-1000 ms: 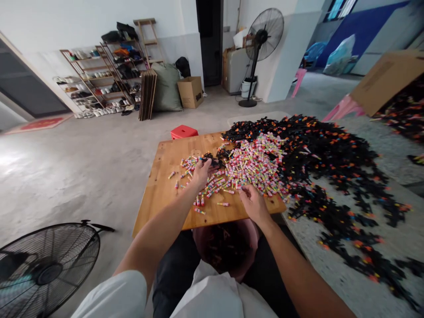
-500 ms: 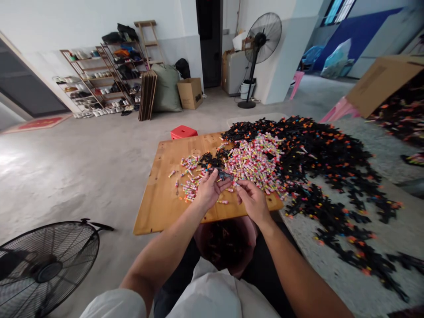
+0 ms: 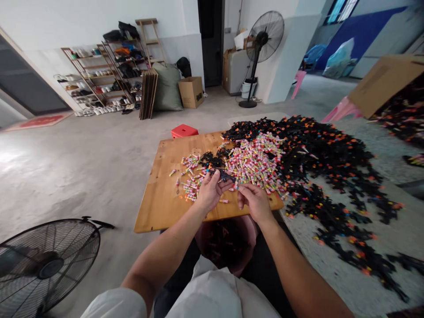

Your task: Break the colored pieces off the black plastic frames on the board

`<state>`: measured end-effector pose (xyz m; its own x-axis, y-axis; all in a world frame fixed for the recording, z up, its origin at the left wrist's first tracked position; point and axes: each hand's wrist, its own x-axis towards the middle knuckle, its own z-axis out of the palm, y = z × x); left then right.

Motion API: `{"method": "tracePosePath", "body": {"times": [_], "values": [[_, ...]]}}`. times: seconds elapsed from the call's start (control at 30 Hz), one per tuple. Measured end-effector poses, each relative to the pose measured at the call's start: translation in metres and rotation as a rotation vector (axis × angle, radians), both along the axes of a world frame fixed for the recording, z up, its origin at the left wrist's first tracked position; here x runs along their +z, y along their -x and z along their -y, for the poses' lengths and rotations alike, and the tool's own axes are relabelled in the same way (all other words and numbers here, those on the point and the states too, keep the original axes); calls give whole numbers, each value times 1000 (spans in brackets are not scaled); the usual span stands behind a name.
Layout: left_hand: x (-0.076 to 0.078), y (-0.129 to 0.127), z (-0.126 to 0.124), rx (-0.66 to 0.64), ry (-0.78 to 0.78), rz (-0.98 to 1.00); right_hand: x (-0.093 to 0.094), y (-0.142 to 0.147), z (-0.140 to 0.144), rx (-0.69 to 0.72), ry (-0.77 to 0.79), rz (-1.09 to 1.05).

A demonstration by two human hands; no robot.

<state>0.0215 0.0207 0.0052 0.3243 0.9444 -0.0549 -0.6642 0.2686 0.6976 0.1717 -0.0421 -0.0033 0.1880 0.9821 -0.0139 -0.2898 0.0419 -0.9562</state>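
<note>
A black toy gun [image 3: 225, 176] with orange at its far end lies across the fingers of my left hand [image 3: 209, 191], held by the thumb. My right hand [image 3: 254, 199] is closed in a pinch close to the toy gun's near end. Something small and pale shows at those fingertips, too small to name. Beneath and around both hands, small pink-and-white tubes [image 3: 256, 159] with coloured ends lie heaped on a wooden board [image 3: 155, 190]. Several more black toy guns [image 3: 212, 160] lie just beyond my left hand.
A large heap of black toy guns [image 3: 324, 150] covers the grey table [image 3: 334, 260] at the right. Below the board's front edge stands a pinkish tub [image 3: 250, 247] with dark pieces inside. A floor fan [image 3: 49, 267] is at lower left, a red stool [image 3: 184, 130] behind the board.
My right hand has shifted very slightly right and down, its pinch now a little apart from the toy gun's end. My left hand keeps the toy gun in almost the same place.
</note>
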Motion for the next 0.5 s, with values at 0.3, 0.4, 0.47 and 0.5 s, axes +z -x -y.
{"method": "tracePosePath", "body": {"times": [0.3,0.4,0.47,0.5], "values": [[-2,1,4,-7,-28,-47,8,1,1,-36,45,-147],[-1,2,6,-4,-22,-67,5,2,3,-82,32,-132],[0,1,6,8,-26,-87,1,4,5,-121,-4,-95],[0,1,6,19,-26,-99,-1,5,6,-142,-26,-67]]}}
